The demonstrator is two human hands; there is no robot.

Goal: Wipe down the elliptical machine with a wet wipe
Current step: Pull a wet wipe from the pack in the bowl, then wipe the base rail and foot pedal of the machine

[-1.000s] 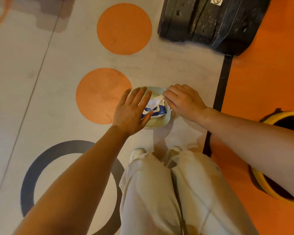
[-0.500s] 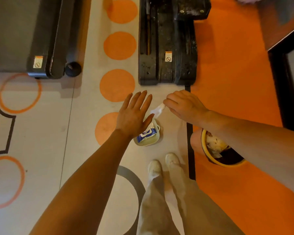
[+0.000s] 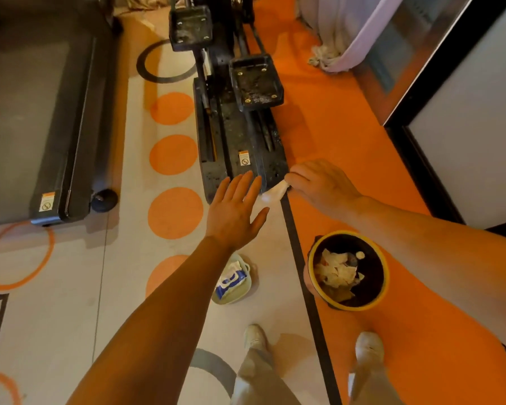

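Observation:
The black elliptical machine (image 3: 240,135) stretches away from me on the floor, its two dusty foot pedals (image 3: 256,81) raised above the rails. My right hand (image 3: 319,182) pinches a white wet wipe (image 3: 275,192) just in front of the machine's near end. My left hand (image 3: 234,211) hovers beside it with fingers straight and spread, holding nothing. The wet wipe pack (image 3: 231,279), white and blue, lies in a pale green dish on the floor below my left forearm.
A black bin with a yellow rim (image 3: 348,270) holds used wipes at the right. A treadmill (image 3: 41,112) stands to the left. A white curtain (image 3: 342,33) and a glass door frame (image 3: 421,112) are at the right. My shoes (image 3: 368,349) stand below.
I have stood up from the wipe pack. My right hand has pulled a wipe out and carried it up toward the machine's end; my left hand has left the pack.

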